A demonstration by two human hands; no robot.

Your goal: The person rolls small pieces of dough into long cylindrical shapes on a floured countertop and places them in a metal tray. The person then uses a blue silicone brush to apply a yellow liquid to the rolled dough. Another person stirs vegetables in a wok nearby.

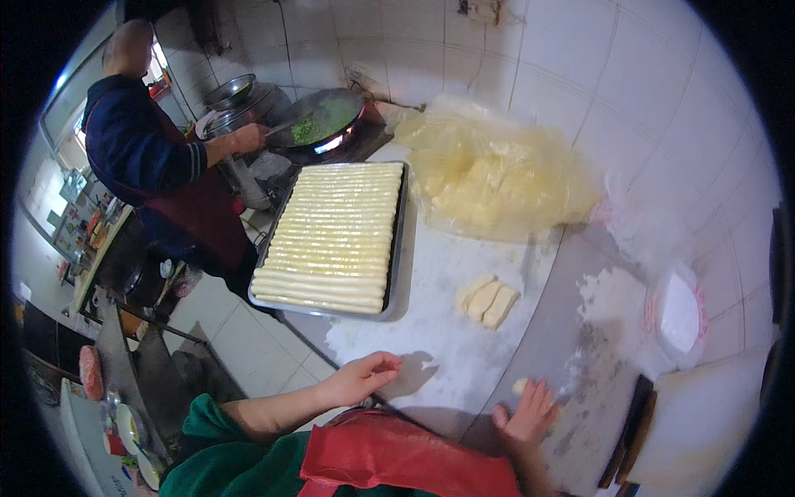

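Observation:
My left hand [366,377] hovers over the near edge of the floured counter, empty, its thumb apart from loosely curled fingers. My right hand [526,413] lies palm down with fingers spread, over a small piece of dough [520,386] that peeks out beside the fingertips; the rest of it is hidden. Ahead, a few cut dough strips [490,301] lie side by side on the flour. Rows of glossy dough ropes [335,230] fill a metal baking tray [402,248]. Behind them, a yellowish plastic bag [503,180] covers a large mass of dough.
To the left, a person [143,143] stirs chopped greens in a wok [323,118] over a lit burner. An open bag of white powder [680,314] stands by the tiled wall at right. Long dark and brown wooden sticks [636,428] rest beside a pale board [702,416].

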